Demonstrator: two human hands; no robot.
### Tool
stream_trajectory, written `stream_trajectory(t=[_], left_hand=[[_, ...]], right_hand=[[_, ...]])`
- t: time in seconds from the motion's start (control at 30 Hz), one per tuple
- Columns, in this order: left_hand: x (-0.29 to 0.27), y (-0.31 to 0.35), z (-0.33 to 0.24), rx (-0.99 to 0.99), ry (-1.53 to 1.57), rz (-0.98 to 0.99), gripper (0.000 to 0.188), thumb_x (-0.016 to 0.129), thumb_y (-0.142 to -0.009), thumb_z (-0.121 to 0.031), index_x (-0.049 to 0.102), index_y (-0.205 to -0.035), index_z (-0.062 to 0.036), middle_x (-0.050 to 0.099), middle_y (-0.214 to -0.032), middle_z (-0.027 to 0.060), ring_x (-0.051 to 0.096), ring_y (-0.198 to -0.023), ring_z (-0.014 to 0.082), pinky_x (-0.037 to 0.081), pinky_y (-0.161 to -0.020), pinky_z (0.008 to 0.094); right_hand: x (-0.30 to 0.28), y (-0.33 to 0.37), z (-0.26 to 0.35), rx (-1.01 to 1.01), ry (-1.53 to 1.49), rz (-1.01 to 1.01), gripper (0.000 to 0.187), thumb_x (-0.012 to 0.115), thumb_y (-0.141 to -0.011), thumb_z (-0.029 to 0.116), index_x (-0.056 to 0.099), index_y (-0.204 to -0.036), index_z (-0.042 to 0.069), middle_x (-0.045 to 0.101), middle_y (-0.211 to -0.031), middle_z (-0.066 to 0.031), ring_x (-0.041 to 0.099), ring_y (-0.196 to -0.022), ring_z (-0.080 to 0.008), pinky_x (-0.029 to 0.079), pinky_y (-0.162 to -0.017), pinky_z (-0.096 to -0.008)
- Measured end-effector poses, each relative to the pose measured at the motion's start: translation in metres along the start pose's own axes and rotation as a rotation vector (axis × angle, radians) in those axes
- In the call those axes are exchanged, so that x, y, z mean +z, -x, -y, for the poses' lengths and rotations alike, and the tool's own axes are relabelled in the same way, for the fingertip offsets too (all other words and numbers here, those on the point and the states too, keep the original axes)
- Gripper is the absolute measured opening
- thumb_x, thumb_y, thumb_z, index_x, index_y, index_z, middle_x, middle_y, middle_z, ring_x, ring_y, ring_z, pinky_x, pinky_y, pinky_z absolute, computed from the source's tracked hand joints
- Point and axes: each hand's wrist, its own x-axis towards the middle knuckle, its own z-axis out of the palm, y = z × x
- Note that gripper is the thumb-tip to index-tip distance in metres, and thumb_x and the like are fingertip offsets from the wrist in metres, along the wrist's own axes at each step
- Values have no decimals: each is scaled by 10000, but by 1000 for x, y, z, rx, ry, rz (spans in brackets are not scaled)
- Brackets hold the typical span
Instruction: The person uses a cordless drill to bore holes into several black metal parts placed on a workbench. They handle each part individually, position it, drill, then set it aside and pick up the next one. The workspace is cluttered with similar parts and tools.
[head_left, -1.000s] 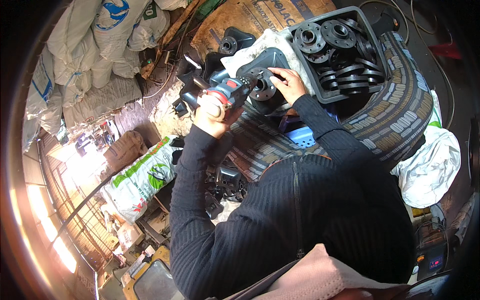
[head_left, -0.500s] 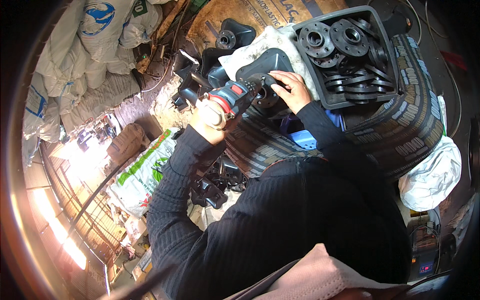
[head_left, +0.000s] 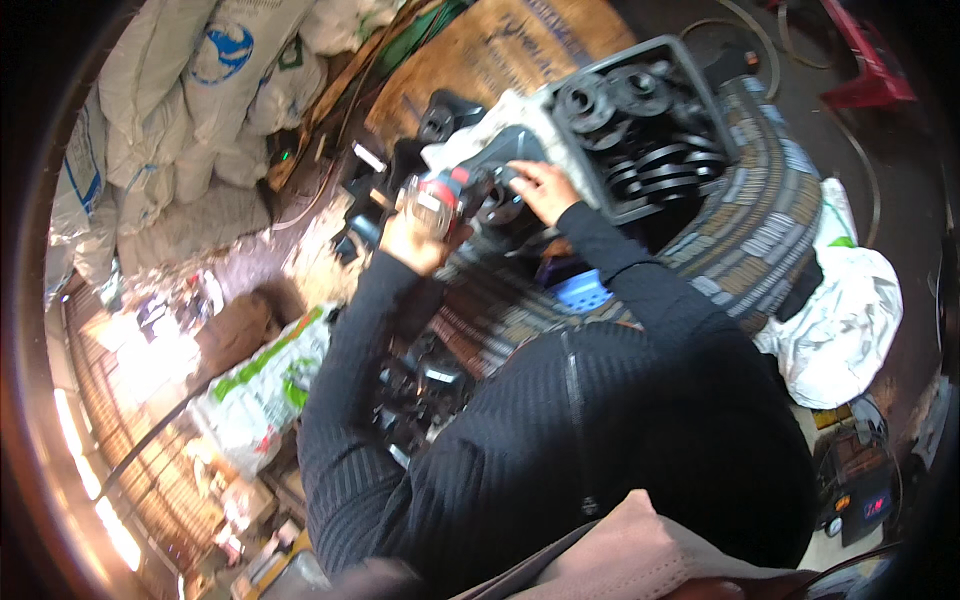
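In my left hand [head_left: 412,243] is a cordless power driver [head_left: 437,205], dark with red parts, its nose pointing right. The nose meets or nearly meets a round black flange [head_left: 497,207]; blur hides the exact contact. My right hand [head_left: 545,190] has its fingers closed on the flange's upper right edge. Just behind the flange stands a black moulded part [head_left: 508,143], resting by a white cloth [head_left: 548,125]. Whether a screw sits at the driver's tip cannot be made out.
A grey crate [head_left: 690,55] of black flanges stands at the right, beside patterned padding [head_left: 740,215]. More black parts [head_left: 440,115] lie at the far left of the work, others [head_left: 425,385] below my left forearm. A blue perforated tray [head_left: 583,292] lies near my waist. White sacks [head_left: 215,90] are piled left.
The view has shifted, so the scene sits further left and is blurred. My left hand still holds the driver at the flange, and my right fingers remain at its edge.
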Motion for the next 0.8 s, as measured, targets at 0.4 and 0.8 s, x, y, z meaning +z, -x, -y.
stream_trajectory(t=[0.4,0.8], left_hand=[[82,176,-75,-82,526,169,861,645,-625,-147,250,-1389,-132,547,-1133,188,487,-1080,360,393,-927,387],[84,175,28,-402,1518,-1180,267,629,-842,-237,626,-938,11,621,-849,-1,517,-790,64,436,-738,239]], right_hand=[[-23,17,42,225,-520,-19,326,628,-828,184,546,-1097,19,595,-921,-64,581,-743,-137,518,-631,-298],[31,41,179,-72,-242,532,359,491,-918,152,453,-1269,87,537,-1185,-46,557,-985,-129,512,-749,-280]])
